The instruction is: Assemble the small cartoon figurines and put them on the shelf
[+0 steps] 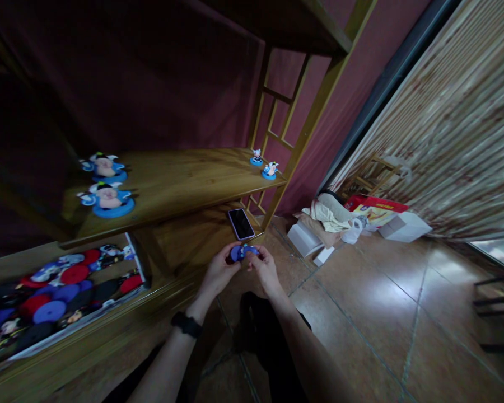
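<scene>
Between my two hands I hold a small blue-purple figurine (242, 253) on a round base, low in front of the shelf unit. My left hand (223, 267) grips the base side, its fingers curled round it. The thumb and fingers of my right hand (264, 266) pinch the other end. Finer detail of the figurine is too small to make out. Just beyond my hands lies a phone (241, 224) with a dark screen on the lower shelf. A watch with a dark band is on my left wrist.
The wooden shelf (185, 179) carries pig figurines (109, 198) on blue bases at left, and a smaller figurine (256, 157) and another pig (270, 170) at right. A box (136, 260) of figurines sits lower left. Bags and white cartons (304, 239) lie on the floor.
</scene>
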A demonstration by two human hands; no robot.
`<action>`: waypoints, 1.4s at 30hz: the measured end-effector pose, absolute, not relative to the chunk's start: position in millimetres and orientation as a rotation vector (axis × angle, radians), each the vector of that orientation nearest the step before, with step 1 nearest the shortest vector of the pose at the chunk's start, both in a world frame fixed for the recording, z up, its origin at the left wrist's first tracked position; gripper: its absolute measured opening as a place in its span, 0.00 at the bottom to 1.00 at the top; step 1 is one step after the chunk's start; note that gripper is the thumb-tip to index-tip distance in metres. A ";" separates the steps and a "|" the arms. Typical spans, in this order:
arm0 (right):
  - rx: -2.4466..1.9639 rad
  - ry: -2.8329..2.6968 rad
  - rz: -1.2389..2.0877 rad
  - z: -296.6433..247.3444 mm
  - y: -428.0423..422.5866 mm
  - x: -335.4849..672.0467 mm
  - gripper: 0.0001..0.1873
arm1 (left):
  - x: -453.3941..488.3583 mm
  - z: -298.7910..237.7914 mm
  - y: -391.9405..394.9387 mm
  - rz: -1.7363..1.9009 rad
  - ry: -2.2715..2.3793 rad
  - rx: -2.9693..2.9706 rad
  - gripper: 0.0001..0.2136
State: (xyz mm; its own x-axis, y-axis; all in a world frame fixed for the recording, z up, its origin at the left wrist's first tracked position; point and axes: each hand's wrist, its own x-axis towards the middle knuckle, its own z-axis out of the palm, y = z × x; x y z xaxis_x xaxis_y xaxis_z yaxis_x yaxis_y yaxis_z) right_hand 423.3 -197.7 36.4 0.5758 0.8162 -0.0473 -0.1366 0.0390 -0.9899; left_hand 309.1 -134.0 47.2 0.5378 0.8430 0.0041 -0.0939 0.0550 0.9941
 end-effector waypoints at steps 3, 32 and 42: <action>-1.337 -0.673 0.816 38.5 -198.8 422.3 0.16 | 308.7 43.6 -133.1 0.783 0.698 1.368 0.24; -1.220 -0.459 1.019 43.1 -201.4 429.2 0.16 | 308.6 27.5 -127.1 0.731 0.728 1.437 0.21; -1.249 -0.530 0.957 40.0 -199.2 427.4 0.18 | 309.1 22.1 -120.4 0.717 0.654 1.238 0.26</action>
State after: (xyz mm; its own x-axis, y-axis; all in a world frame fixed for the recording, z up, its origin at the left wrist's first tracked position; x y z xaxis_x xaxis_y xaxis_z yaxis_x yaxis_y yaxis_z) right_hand 427.4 -199.2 40.0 0.5270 0.8358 -0.1542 -0.3121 0.0215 -0.9498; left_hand 309.1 -120.4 22.1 0.6184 0.7839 -0.0559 -0.1284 0.1710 0.9769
